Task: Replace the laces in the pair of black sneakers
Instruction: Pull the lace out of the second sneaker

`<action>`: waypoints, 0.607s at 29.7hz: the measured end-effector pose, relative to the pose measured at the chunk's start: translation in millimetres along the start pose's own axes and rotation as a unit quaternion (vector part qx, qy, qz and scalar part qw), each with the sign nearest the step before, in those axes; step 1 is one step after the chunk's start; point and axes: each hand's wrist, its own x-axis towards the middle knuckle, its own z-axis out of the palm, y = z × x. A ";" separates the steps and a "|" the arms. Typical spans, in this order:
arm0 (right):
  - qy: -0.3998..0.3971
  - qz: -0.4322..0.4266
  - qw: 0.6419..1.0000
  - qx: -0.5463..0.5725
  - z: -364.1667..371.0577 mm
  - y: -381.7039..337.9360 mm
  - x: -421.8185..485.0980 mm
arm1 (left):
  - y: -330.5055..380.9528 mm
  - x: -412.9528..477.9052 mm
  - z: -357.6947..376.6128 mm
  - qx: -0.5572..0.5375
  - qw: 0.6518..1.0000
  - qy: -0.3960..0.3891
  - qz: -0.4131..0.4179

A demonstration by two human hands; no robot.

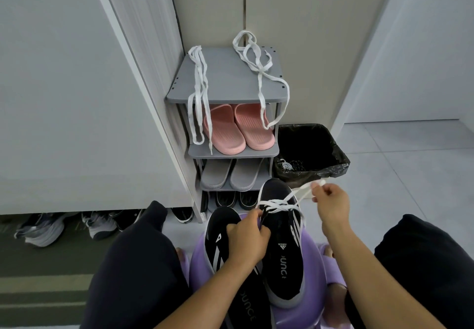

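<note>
The stool (311,310) carries 2 sneakers, long axes running away from the person. The left hand (247,239) is clamped on the eyelet edge of the laced sneaker (284,267), with the second sneaker (221,228) just left of it. Just beyond those fingertips the lace (279,206) is drawn rightward, across the shoe's axis, to the right hand (331,200), which pinches it. Well beyond, loose laces (198,85) are draped over the rack (225,77).
</note>
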 end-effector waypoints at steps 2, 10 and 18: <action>-0.044 0.020 0.999 0.010 0.8 -1.6 -3.0 | -1.7 0.5 -1.3 0.008 1.000 0.001 0.000; -0.157 -0.006 0.984 -0.087 17.4 13.2 -20.1 | -7.8 -3.1 -10.5 0.013 1.000 -0.013 0.005; -0.212 0.002 0.969 -0.125 19.7 13.1 -25.6 | -8.8 -5.9 -14.2 -0.018 0.999 -0.042 0.021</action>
